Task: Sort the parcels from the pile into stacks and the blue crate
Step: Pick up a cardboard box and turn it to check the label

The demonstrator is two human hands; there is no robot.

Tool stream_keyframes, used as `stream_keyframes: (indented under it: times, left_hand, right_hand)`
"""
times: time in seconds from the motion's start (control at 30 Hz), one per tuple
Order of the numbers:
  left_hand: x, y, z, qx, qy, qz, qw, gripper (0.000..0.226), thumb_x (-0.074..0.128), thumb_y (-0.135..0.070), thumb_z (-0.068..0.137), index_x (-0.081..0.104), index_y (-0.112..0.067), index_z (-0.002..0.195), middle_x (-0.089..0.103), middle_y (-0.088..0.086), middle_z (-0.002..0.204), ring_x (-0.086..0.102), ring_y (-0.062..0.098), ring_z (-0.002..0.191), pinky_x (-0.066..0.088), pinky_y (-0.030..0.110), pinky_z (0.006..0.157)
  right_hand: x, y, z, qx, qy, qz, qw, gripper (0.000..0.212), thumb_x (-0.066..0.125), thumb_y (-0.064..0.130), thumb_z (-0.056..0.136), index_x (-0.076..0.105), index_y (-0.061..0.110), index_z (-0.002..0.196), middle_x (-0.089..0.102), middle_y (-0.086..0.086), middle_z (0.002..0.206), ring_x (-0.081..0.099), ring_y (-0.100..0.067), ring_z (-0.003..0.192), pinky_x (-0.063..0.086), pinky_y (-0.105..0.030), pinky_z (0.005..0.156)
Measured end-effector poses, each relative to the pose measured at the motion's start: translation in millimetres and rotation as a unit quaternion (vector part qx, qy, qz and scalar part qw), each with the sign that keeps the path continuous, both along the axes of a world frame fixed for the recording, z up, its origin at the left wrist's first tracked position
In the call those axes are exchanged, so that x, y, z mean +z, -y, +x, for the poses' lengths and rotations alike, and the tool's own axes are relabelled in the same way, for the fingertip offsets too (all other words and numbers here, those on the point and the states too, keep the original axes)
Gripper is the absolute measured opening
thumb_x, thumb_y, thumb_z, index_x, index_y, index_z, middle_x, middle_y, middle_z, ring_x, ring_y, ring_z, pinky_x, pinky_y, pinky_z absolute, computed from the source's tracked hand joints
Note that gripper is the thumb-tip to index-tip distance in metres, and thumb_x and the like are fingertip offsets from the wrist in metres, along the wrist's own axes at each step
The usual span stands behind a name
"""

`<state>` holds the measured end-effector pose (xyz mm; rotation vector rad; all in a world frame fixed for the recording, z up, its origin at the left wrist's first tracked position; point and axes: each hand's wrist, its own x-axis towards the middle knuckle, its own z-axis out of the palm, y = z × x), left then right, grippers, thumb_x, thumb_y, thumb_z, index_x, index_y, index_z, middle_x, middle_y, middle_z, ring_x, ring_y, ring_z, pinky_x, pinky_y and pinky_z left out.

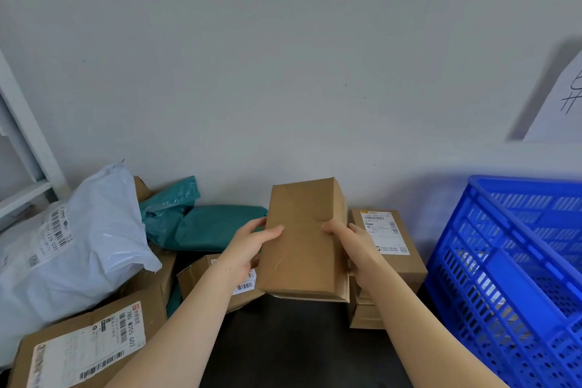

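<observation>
left hand grips the left edge of a plain brown box, thumb laid across the upper face, fingers wrapped round the side. right hand grips the opposite edge the same way. the box is held between the 2 hands at centre of view, long axis pointing toward the wall, unlabelled face up, a tape seam crossing it at thumb level. its near end is low over the dark counter; whether they touch cannot be told.

right of the box: stack of brown cartons, the top 1 carrying a white shipping label; the right wrist lies in front of it. further right, blue crate with perforated walls, just beside the stack. something shows through the holes but cannot be identified.

left of the box: the pile.
- teal poly mailer against the wall
- large white poly bag with a barcode label, resting on brown cartons
- small labelled carton behind the left wrist
- larger labelled carton at the near left corner

background: grey wall; white paper sheet with handwriting far right; white shelf frame far left.
</observation>
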<state>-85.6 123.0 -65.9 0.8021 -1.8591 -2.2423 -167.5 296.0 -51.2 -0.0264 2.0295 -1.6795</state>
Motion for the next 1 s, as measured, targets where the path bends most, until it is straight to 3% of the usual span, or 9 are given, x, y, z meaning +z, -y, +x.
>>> stream_keyframes:
  times: [0.07,0.13,0.27,0.4,0.6,1.0]
  left_hand:
    - [3.1,-0.1,2.5,-0.021,0.023,0.032,0.999,0.045,0.069,-0.033,0.085,0.055,-0.017,0.125,0.065,0.004,0.112,0.062,0.02,0.1,0.051,0.035,0.075]
    - [6.1,-1.7,6.5,-0.046,0.043,0.071,0.995,0.034,0.068,-0.037,0.085,0.062,-0.017,0.112,0.069,0.007,0.106,0.064,0.024,0.099,0.052,0.038,0.082]
    - [3.3,-3.9,9.4,-0.043,0.057,0.08,0.994,0.029,0.069,-0.039,0.083,0.065,-0.018,0.103,0.071,0.008,0.1,0.066,0.025,0.095,0.053,0.038,0.079]
    - [4.2,-6.7,7.3,-0.032,0.048,0.063,0.996,0.025,0.068,-0.033,0.084,0.062,-0.017,0.102,0.069,0.009,0.099,0.065,0.025,0.092,0.052,0.036,0.074]
    - [3.3,-5.8,3.0,-0.023,0.034,0.032,0.999,0.039,0.071,-0.029,0.082,0.058,-0.015,0.116,0.066,0.009,0.107,0.063,0.025,0.096,0.05,0.035,0.074]
    - [0.5,-4.5,0.7,-0.026,0.022,0.04,0.999,0.045,0.07,-0.029,0.082,0.055,-0.014,0.121,0.065,0.01,0.111,0.062,0.025,0.1,0.05,0.037,0.079]
  right_hand:
    - [-0.6,-0.3,1.3,-0.001,0.021,-0.022,1.0,0.034,0.064,0.036,0.082,0.057,0.019,0.11,0.061,-0.005,0.108,0.056,-0.022,0.094,0.044,-0.032,0.072]
    - [-1.1,0.3,1.7,0.005,0.031,-0.028,0.999,0.028,0.064,0.036,0.082,0.058,0.022,0.105,0.061,-0.007,0.111,0.057,-0.026,0.102,0.048,-0.039,0.085]
    - [-0.7,1.6,2.5,0.021,0.034,-0.019,0.999,0.021,0.063,0.036,0.084,0.057,0.023,0.1,0.061,-0.006,0.11,0.056,-0.027,0.107,0.044,-0.046,0.1]
    - [-3.5,2.5,4.6,0.038,0.017,-0.012,0.999,0.04,0.073,0.035,0.077,0.058,0.024,0.113,0.065,-0.002,0.11,0.06,-0.023,0.103,0.047,-0.045,0.097]
    - [-6.2,3.3,6.5,0.024,0.0,-0.034,0.999,0.033,0.074,0.025,0.078,0.061,0.022,0.107,0.068,-0.002,0.105,0.063,-0.021,0.096,0.05,-0.039,0.088]
    - [-5.8,3.1,5.1,0.024,-0.009,-0.06,0.998,0.031,0.073,0.022,0.079,0.063,0.02,0.108,0.068,-0.003,0.105,0.064,-0.019,0.095,0.051,-0.029,0.072]
